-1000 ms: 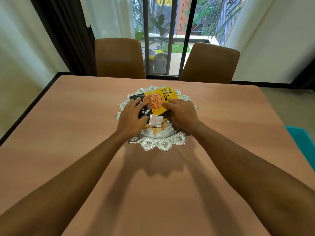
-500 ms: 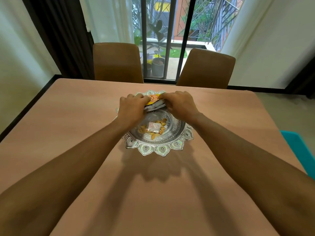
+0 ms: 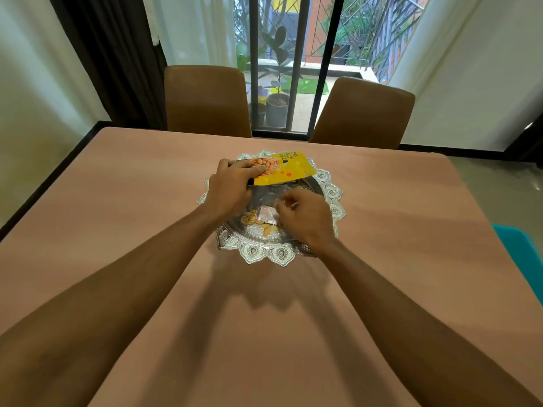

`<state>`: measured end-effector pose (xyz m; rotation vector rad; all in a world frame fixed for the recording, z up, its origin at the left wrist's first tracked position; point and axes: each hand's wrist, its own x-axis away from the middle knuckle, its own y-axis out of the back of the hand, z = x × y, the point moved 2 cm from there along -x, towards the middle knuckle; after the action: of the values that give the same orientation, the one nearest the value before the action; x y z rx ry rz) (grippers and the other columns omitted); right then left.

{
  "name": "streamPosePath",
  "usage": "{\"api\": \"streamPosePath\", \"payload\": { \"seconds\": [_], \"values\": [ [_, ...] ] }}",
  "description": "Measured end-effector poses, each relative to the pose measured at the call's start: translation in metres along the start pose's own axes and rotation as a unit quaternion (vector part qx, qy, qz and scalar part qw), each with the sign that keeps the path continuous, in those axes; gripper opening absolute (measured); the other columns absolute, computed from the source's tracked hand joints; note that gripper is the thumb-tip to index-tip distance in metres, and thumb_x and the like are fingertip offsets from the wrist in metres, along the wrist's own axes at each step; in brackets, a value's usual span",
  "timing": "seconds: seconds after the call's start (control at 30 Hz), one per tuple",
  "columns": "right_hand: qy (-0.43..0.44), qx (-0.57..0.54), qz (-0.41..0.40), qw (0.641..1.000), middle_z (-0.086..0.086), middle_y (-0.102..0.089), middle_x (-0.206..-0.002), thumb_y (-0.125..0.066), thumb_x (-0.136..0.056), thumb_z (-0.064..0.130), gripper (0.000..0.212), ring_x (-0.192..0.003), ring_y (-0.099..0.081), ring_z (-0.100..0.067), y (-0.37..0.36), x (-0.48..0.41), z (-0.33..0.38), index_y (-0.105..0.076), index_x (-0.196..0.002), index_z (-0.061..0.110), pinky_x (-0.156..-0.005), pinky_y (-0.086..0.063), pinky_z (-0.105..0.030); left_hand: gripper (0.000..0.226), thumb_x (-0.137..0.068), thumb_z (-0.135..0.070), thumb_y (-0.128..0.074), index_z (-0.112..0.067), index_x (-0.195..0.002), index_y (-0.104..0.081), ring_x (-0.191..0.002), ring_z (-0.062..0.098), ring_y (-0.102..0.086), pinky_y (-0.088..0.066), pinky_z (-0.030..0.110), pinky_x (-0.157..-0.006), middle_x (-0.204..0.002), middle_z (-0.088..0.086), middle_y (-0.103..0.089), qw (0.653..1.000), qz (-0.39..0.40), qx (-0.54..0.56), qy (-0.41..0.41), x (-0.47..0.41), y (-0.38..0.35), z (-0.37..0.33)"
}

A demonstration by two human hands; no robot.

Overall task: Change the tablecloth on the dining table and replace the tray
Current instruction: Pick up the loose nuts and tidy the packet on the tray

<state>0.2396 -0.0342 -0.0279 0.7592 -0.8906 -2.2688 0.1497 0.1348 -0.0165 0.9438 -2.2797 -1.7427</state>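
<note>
The tray (image 3: 264, 255) sat mid-table on the tablecloth (image 3: 264, 333). The left hand (image 3: 230, 186) gripped the packet (image 3: 289, 170) over the tray's far side. The right hand (image 3: 307, 215) curled over the sachet (image 3: 267, 214); whether it pinched anything could not be determined.

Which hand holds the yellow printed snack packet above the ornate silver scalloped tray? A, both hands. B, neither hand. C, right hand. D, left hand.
D: the left hand grips the yellow snack packet, while the right hand sits apart over the middle of the silver tray.
</note>
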Motion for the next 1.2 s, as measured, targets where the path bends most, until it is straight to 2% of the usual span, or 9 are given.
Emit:
{"api": "streamPosePath", "payload": {
  "seconds": [0.1, 0.2, 0.37, 0.5, 0.57, 0.67, 0.87, 1.03, 1.2],
  "values": [
    [0.061, 0.051, 0.101, 0.992, -0.007, -0.065, -0.106, -0.073, -0.084, 0.031, 0.025, -0.101, -0.059, -0.028, -0.010, -0.004, 0.005, -0.078, -0.105, 0.018, -0.080, -0.051, -0.038, 0.046, -0.095, -0.028, -0.063, -0.039, -0.139, -0.056, -0.116, 0.025, -0.040, -0.048, 0.039, -0.079, -0.145, -0.008, -0.053, 1.000, 0.022, -0.007, -0.007, -0.001, 0.003, 0.004],
    [0.064, 0.114, 0.148, 0.980, -0.011, -0.062, -0.105, -0.072, -0.083, 0.044, 0.034, -0.105, -0.054, -0.033, -0.019, -0.008, 0.003, -0.073, -0.104, 0.018, -0.082, -0.048, -0.038, 0.047, -0.093, -0.029, -0.065, -0.040, -0.138, -0.056, -0.116, 0.025, -0.040, -0.048, 0.038, -0.080, -0.145, -0.008, -0.052, 0.999, 0.032, -0.001, -0.014, -0.001, 0.005, 0.006],
    [0.068, 0.081, 0.116, 0.988, -0.008, -0.059, -0.106, -0.075, -0.083, 0.036, 0.034, -0.105, -0.051, -0.027, -0.018, -0.007, 0.005, -0.072, -0.111, 0.017, -0.079, -0.043, -0.036, 0.046, -0.094, -0.032, -0.064, -0.039, -0.139, -0.056, -0.118, 0.025, -0.039, -0.044, 0.036, -0.081, -0.145, -0.008, -0.052, 0.999, 0.035, 0.003, -0.012, -0.002, 0.006, 0.007],
    [0.101, 0.033, 0.103, 0.989, -0.001, -0.065, -0.098, -0.071, -0.085, 0.027, 0.017, -0.095, -0.058, -0.026, -0.008, -0.003, 0.005, -0.077, -0.098, 0.016, -0.072, -0.042, -0.033, 0.048, -0.092, -0.038, -0.066, -0.037, -0.139, -0.056, -0.121, 0.025, -0.039, -0.046, 0.038, -0.083, -0.145, -0.007, -0.052, 0.999, 0.041, 0.006, -0.014, -0.001, 0.007, 0.006],
    [0.081, -0.027, 0.112, 0.990, 0.002, -0.071, -0.089, -0.072, -0.086, 0.029, 0.014, -0.084, -0.064, -0.020, 0.000, -0.005, 0.008, -0.078, -0.092, 0.018, -0.071, -0.051, -0.037, 0.049, -0.090, -0.040, -0.065, -0.037, -0.139, -0.056, -0.121, 0.026, -0.038, -0.048, 0.040, -0.085, -0.145, -0.007, -0.052, 0.999, 0.046, 0.016, -0.012, 0.000, 0.008, 0.005],
    [0.038, -0.072, 0.061, 0.995, 0.008, -0.070, -0.071, -0.070, -0.089, 0.038, 0.019, -0.066, -0.064, -0.012, 0.011, -0.018, 0.014, -0.078, -0.084, 0.022, -0.062, -0.053, -0.037, 0.056, -0.086, -0.051, -0.068, -0.034, -0.139, -0.056, -0.119, 0.024, -0.039, -0.048, 0.042, -0.086, -0.143, -0.007, -0.054, 0.999, 0.040, 0.034, -0.008, 0.001, 0.008, 0.007],
    [-0.020, -0.051, 0.007, 0.998, -0.002, -0.076, -0.081, -0.073, -0.089, 0.030, 0.016, -0.071, -0.067, -0.019, 0.014, -0.066, 0.026, -0.082, -0.095, 0.017, -0.068, -0.057, -0.041, 0.080, -0.078, -0.049, -0.068, -0.029, -0.148, -0.035, -0.111, 0.030, -0.049, -0.047, 0.040, -0.079, -0.119, 0.009, -0.063, 0.993, 0.004, 0.112, 0.026, 0.005, 0.006, 0.004],
    [-0.083, -0.042, 0.113, 0.989, -0.006, -0.077, -0.088, -0.071, -0.092, 0.025, 0.018, -0.079, -0.073, -0.022, 0.004, -0.093, 0.035, -0.079, -0.103, 0.014, -0.077, -0.062, -0.046, 0.079, -0.086, -0.051, -0.068, -0.032, -0.154, -0.032, -0.117, 0.038, -0.049, -0.051, 0.048, -0.085, -0.152, 0.012, -0.039, 0.997, -0.001, 0.011, -0.075, 0.007, 0.005, 0.005],
    [-0.112, -0.048, 0.187, 0.975, -0.013, -0.072, -0.081, -0.057, -0.096, 0.007, 0.023, -0.071, -0.064, -0.023, -0.006, -0.096, 0.043, -0.079, -0.099, 0.004, -0.078, -0.059, -0.043, 0.058, -0.090, -0.054, -0.059, -0.027, -0.141, -0.056, -0.114, 0.036, -0.048, -0.050, 0.043, -0.083, -0.144, 0.005, -0.054, 0.994, 0.009, -0.005, -0.106, 0.010, -0.001, 0.013]
  ]
}}
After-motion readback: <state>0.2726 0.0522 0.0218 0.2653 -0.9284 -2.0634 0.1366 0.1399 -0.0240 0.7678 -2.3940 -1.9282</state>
